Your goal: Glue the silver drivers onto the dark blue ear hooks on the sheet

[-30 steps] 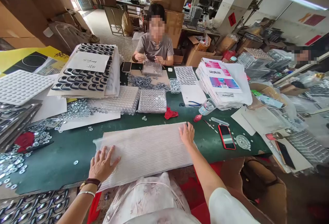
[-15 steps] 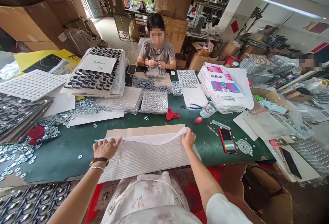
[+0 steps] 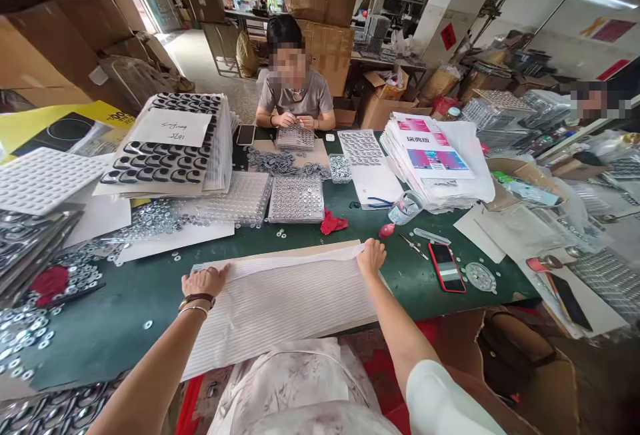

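A white ribbed sheet (image 3: 280,305) lies over a brown cardboard sheet (image 3: 300,250) on the green table (image 3: 125,302), its near edge hanging over the table's front. My left hand (image 3: 204,282) grips the sheet's far left corner, fingers curled over the edge. My right hand (image 3: 371,257) pinches its far right corner. Both hands hold the far edge close to the table.
Metal washers (image 3: 30,322) are scattered at the left. Trays of washers (image 3: 297,196) and a stack of printed cards (image 3: 170,145) stand behind. A red cloth (image 3: 332,222), a red phone (image 3: 445,266) and leaflets (image 3: 433,155) lie to the right. A person (image 3: 295,92) sits across.
One second ago both hands lay flat on the sheet. They then took its far corners and lifted the edge; now the edge is lower and pulled out straight.
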`<state>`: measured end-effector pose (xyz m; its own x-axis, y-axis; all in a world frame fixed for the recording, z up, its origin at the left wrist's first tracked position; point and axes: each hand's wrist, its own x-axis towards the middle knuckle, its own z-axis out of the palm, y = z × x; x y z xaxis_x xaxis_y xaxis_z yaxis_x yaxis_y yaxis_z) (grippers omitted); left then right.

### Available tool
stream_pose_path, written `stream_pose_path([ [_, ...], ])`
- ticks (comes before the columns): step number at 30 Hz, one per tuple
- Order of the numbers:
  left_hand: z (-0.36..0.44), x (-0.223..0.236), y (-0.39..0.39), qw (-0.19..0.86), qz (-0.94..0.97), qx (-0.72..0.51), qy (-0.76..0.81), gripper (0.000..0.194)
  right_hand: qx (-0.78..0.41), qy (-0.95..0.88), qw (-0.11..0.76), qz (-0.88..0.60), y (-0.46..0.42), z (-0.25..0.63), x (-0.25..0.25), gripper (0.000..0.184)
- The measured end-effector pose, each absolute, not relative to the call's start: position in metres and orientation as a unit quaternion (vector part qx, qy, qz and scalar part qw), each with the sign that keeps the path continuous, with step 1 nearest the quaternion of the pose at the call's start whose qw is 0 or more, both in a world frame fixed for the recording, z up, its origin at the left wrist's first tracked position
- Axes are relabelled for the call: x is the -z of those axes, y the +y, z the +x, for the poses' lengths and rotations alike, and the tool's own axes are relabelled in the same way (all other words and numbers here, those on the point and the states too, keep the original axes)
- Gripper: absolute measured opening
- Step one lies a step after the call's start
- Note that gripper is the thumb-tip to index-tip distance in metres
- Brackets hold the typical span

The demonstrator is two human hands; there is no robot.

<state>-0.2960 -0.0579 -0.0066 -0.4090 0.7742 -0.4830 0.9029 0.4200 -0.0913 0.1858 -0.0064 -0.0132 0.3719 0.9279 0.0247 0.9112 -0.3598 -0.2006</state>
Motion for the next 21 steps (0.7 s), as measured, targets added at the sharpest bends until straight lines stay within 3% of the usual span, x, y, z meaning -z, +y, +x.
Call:
stream_pose_path([
  [9,-0.303,0.009,-0.04,0.231,0.468,0.128,0.843,0.038,-0.117,-0.724,0.106,-0.672,-0.009,0.186,0.005,0.03],
  [21,-0.275,0.0,-0.05,0.18,0.52,0.089,0.83,0.04,-0.222,-0.588,0.04,-0.776,0.036,0.181,0.003,0.03],
])
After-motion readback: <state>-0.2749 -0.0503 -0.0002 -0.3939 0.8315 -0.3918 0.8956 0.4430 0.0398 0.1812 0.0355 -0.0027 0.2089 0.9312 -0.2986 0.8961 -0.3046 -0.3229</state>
